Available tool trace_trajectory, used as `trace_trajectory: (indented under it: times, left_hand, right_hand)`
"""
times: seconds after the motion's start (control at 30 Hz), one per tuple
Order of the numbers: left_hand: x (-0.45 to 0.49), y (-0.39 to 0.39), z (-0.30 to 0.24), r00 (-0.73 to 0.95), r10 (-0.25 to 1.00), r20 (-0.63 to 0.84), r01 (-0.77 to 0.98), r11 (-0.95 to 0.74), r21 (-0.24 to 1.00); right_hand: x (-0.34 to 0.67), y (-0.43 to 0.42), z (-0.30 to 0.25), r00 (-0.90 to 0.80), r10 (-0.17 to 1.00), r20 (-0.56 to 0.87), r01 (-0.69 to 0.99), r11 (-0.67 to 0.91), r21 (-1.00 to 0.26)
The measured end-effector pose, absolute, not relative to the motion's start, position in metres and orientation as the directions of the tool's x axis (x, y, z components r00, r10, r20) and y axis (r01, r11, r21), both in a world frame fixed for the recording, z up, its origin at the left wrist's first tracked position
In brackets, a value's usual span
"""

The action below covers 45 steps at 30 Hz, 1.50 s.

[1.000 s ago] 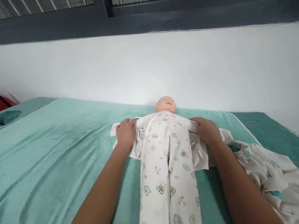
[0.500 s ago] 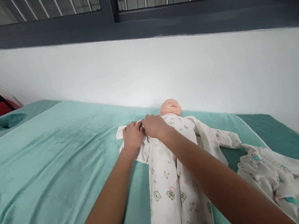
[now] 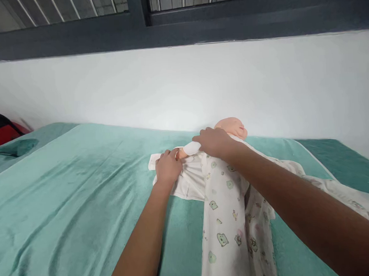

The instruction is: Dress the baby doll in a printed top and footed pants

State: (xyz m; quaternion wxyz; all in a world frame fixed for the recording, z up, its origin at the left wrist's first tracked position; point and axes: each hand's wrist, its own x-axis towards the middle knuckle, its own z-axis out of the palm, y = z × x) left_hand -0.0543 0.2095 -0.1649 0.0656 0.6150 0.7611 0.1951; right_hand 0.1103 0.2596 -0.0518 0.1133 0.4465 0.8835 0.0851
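A baby doll lies on its back, tilted to the right, its bald head (image 3: 230, 126) near the wall. It wears a white printed romper (image 3: 221, 218). My left hand (image 3: 169, 167) is closed round the end of the doll's arm (image 3: 182, 153), part of which shows bare. Farther up that arm, my right hand (image 3: 214, 142) grips the white sleeve (image 3: 192, 148) close to the shoulder; the fingers' undersides are hidden. Under the arm a white garment (image 3: 189, 183) is spread out, with its cuff (image 3: 153, 161) poking out left of my left hand.
Teal plush bedding (image 3: 82, 192) covers the bed up to the white wall (image 3: 114, 92). More white clothing (image 3: 345, 191) lies to the right, partly behind my right forearm. A red and black item (image 3: 1, 129) stands at the far left. Above runs a dark window frame (image 3: 197, 28).
The doll has shifted and rolled to the right, its head turning that way. My right hand has moved right, away from my left, and the doll's arm now shows between them.
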Motion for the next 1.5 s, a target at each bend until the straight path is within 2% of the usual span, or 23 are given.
trace_trajectory:
  times: [0.13, 0.3, 0.4, 0.47, 0.53, 0.6, 0.7, 0.77, 0.83, 0.93, 1.03, 1.1, 1.17, 1.23, 1.3, 1.4, 1.5]
  left_hand:
    - [-0.054, 0.212, -0.169, -0.241, 0.959, 0.147, 0.908, 0.170, 0.383]
    - [-0.054, 0.217, -0.171, -0.197, 0.961, 0.195, 0.927, 0.117, 0.356]
    - [-0.058, 0.219, -0.171, -0.220, 0.953, 0.207, 0.937, 0.147, 0.318]
    - [-0.062, 0.220, -0.172, -0.259, 0.943, 0.209, 0.934, 0.190, 0.302]
    - [-0.066, 0.220, -0.173, -0.290, 0.934, 0.207, 0.929, 0.223, 0.296]
    - [-0.069, 0.220, -0.174, -0.309, 0.929, 0.204, 0.924, 0.242, 0.296]
    - [-0.069, 0.220, -0.175, -0.324, 0.924, 0.202, 0.921, 0.259, 0.291]
    - [-0.067, 0.221, -0.176, -0.316, 0.926, 0.205, 0.926, 0.254, 0.278]
    - [-0.065, 0.221, -0.177, -0.304, 0.931, 0.203, 0.932, 0.247, 0.264]
    - [-0.057, 0.217, -0.178, -0.286, 0.934, 0.214, 0.940, 0.231, 0.249]
    - [-0.043, 0.205, -0.174, -0.170, 0.931, 0.323, 0.960, 0.082, 0.267]
    - [-0.028, 0.192, -0.166, -0.011, 0.899, 0.439, 0.930, -0.153, 0.336]
    - [-0.007, 0.179, -0.153, 0.154, 0.830, 0.536, 0.799, -0.424, 0.427]
    - [0.018, 0.172, -0.135, 0.290, 0.776, 0.561, 0.647, -0.590, 0.483]
    - [0.047, 0.173, -0.115, 0.406, 0.770, 0.492, 0.635, -0.625, 0.454]
    - [0.091, 0.193, -0.091, 0.578, 0.767, 0.278, 0.736, -0.638, 0.228]
    - [0.129, 0.224, -0.080, 0.576, 0.817, -0.034, 0.816, -0.573, 0.080]
  right_hand:
    - [0.120, 0.254, -0.045, -0.555, 0.827, -0.095, 0.789, 0.559, 0.257]
    - [0.104, 0.253, -0.068, -0.603, 0.793, -0.084, 0.772, 0.607, 0.191]
    - [0.092, 0.257, -0.080, -0.612, 0.785, -0.097, 0.772, 0.619, 0.146]
    - [0.092, 0.262, -0.081, -0.618, 0.776, -0.124, 0.777, 0.627, 0.054]
    - [0.102, 0.266, -0.077, -0.627, 0.767, -0.139, 0.779, 0.620, -0.093]
    - [0.124, 0.265, -0.075, -0.617, 0.782, -0.093, 0.773, 0.578, -0.262]
    - [0.174, 0.251, -0.087, -0.467, 0.878, 0.105, 0.738, 0.453, -0.500]
    - [0.210, 0.237, -0.109, -0.209, 0.944, 0.254, 0.710, 0.325, -0.625]
    - [0.240, 0.226, -0.137, -0.002, 0.951, 0.310, 0.746, 0.208, -0.632]
    - [0.268, 0.221, -0.171, 0.035, 0.920, 0.389, 0.845, 0.181, -0.503]
    - [0.279, 0.226, -0.182, 0.147, 0.878, 0.455, 0.841, 0.131, -0.525]
    - [0.281, 0.229, -0.180, 0.284, 0.838, 0.466, 0.792, 0.069, -0.606]
    - [0.282, 0.231, -0.178, 0.359, 0.824, 0.439, 0.754, 0.021, -0.657]
    - [0.282, 0.232, -0.176, 0.363, 0.839, 0.406, 0.745, 0.000, -0.667]
    - [0.282, 0.232, -0.175, 0.353, 0.854, 0.383, 0.756, -0.020, -0.654]
    - [0.280, 0.233, -0.171, 0.356, 0.877, 0.322, 0.781, -0.090, -0.618]
    - [0.280, 0.233, -0.165, 0.352, 0.902, 0.248, 0.805, -0.157, -0.572]
